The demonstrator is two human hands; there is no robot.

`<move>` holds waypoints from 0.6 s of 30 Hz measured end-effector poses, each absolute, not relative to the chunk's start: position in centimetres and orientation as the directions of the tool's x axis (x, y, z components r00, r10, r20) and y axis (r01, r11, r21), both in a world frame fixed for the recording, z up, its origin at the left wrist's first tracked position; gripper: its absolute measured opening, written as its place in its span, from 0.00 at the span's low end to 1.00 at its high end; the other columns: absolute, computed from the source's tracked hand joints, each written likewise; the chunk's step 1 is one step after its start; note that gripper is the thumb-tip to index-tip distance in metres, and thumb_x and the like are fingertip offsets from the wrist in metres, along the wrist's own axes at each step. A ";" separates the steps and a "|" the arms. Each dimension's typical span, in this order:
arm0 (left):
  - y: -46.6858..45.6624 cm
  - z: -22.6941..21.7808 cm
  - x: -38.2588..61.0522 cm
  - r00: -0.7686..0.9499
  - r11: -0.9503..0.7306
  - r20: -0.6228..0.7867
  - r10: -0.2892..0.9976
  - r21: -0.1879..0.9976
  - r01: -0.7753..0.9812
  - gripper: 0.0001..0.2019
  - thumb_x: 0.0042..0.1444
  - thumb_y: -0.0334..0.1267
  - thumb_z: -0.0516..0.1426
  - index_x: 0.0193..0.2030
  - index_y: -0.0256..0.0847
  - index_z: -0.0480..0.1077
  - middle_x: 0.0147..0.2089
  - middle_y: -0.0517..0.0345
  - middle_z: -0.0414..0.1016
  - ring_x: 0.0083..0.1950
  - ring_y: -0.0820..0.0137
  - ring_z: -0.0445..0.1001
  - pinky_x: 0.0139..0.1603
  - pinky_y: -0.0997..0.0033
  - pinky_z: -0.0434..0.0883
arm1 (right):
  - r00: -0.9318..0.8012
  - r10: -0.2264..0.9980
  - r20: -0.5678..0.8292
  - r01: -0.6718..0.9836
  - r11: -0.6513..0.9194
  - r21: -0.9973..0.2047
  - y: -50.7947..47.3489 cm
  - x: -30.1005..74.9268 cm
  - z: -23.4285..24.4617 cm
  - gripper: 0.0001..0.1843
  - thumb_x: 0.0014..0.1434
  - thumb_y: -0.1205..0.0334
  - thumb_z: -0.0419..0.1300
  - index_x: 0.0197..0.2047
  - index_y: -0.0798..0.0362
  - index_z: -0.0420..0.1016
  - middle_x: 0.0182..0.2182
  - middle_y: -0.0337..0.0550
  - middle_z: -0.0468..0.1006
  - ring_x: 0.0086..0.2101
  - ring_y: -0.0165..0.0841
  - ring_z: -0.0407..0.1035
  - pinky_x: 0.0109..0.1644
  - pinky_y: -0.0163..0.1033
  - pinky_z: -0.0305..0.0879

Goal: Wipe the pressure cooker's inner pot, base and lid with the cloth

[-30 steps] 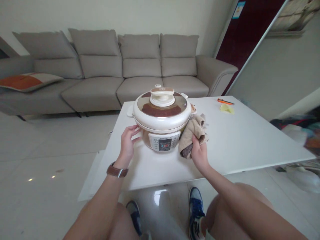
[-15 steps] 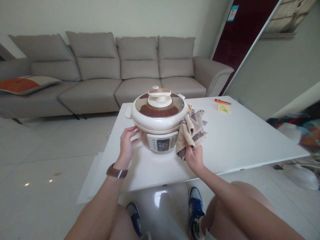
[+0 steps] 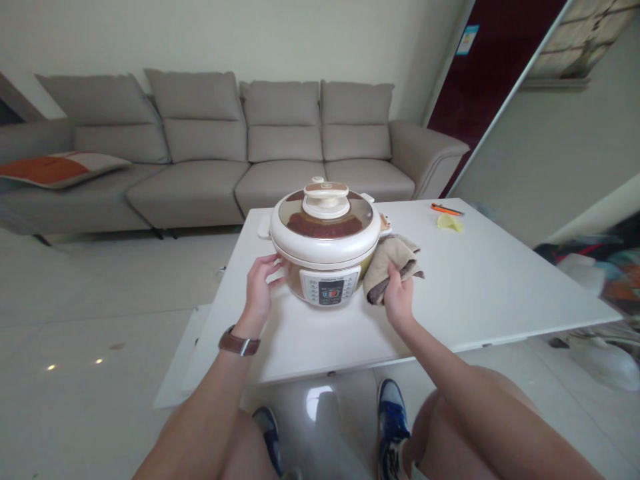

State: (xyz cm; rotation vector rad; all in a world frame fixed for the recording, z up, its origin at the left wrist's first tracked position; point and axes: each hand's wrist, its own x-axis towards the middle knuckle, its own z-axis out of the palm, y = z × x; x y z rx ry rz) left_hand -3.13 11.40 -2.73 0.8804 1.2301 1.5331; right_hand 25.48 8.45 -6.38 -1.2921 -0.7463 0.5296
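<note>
A white and gold electric pressure cooker stands on the white table, its lid closed and its control panel facing me. My left hand is at the cooker's left side, fingers apart and curved, with the fingertips at the wall just under the lid rim; it does not grip the cooker. A beige and grey cloth is bunched in my right hand, whose fingers are closed round it. The cloth lies against the lower right side of the cooker, and its far edge spreads out to the right.
Toward the table's back right lie an orange utility knife and a pale yellow scrap. Behind the table stands a grey sofa with an orange and white cushion. My feet are under the near table edge.
My right hand has moved the cloth slightly up and back along the cooker's right side, and the cloth is folded over more. The left hand stays at the cooker. The view has shifted slightly.
</note>
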 end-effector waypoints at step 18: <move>11.3 -2.4 -2.9 -0.292 -0.046 -0.019 0.956 0.976 -0.215 0.13 0.48 0.44 0.59 0.40 0.44 0.73 0.56 0.52 0.79 0.59 0.54 0.77 0.41 0.66 0.74 | 0.436 0.795 0.422 0.308 0.309 -0.900 5.0 23.1 -5.6 0.22 0.65 0.49 0.59 0.53 0.54 0.82 0.51 0.55 0.84 0.58 0.48 0.74 0.68 0.55 0.66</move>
